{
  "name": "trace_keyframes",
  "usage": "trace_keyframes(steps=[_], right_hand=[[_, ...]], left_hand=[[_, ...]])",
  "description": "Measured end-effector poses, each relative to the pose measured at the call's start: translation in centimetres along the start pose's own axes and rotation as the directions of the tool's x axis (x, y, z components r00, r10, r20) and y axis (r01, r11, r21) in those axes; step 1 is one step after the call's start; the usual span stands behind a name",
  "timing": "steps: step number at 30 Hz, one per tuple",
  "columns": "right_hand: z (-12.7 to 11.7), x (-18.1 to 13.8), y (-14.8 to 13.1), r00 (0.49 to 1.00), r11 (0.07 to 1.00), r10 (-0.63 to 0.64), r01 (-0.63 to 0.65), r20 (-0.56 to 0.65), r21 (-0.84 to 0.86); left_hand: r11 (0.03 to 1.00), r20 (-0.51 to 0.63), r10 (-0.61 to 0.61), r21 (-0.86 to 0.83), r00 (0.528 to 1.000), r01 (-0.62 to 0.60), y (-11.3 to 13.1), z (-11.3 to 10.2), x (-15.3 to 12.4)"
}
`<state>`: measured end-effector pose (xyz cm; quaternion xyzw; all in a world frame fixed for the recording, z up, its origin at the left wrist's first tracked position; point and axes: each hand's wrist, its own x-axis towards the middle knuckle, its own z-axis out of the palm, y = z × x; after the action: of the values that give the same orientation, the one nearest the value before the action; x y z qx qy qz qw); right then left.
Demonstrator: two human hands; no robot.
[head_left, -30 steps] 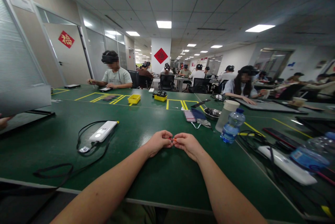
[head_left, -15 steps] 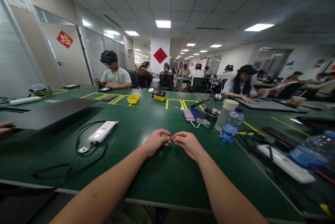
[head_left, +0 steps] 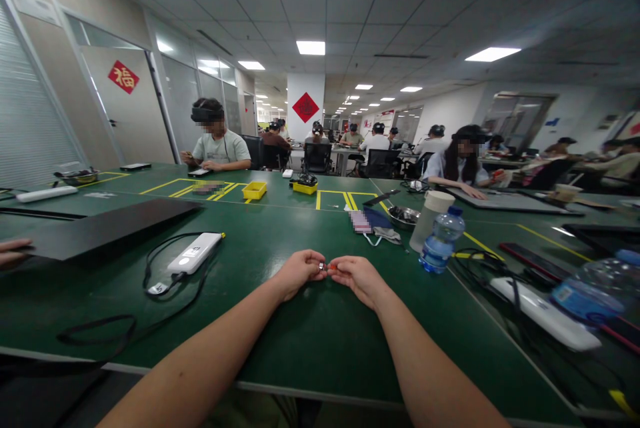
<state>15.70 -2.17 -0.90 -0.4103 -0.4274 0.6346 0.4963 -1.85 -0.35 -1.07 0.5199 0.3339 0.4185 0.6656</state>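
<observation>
Over the middle of the green table, my two hands meet almost fingertip to fingertip. Pinched in my left hand is a small silvery piece, too tiny to make out its kind. My right hand pinches a small orange-red piece, mostly covered by the fingers. The two pieces lie very close together; whether they touch I cannot tell.
Left stands a white power bank with black cable; beyond it another person's hand holds a dark panel. To the right are a water bottle, a pale cup and a metal bowl. Yellow trays sit farther back.
The orange-red piece at my right fingertips shows more clearly now. My hands have barely moved. At the left, the dark panel and the other person's hand have shifted a little to the right.
</observation>
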Motion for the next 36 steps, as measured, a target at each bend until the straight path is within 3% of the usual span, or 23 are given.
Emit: trace_keyframes(steps=[12,23,36], right_hand=[[-0.09,-0.07,0.30,0.999,0.996,-0.044,0.044,0.003,-0.073],[0.16,-0.06,-0.24,1.000,1.000,0.000,0.000,0.008,0.014],[0.25,-0.19,0.08,0.999,0.997,-0.034,0.034,0.011,-0.076]], left_hand=[[1.000,0.001,0.006,0.027,1.000,-0.006,-0.01,-0.18,0.10],[1.000,-0.002,-0.024,0.018,1.000,0.024,0.15,-0.11,0.02],[0.999,0.078,0.019,0.035,0.997,-0.022,0.09,-0.15,-0.20]])
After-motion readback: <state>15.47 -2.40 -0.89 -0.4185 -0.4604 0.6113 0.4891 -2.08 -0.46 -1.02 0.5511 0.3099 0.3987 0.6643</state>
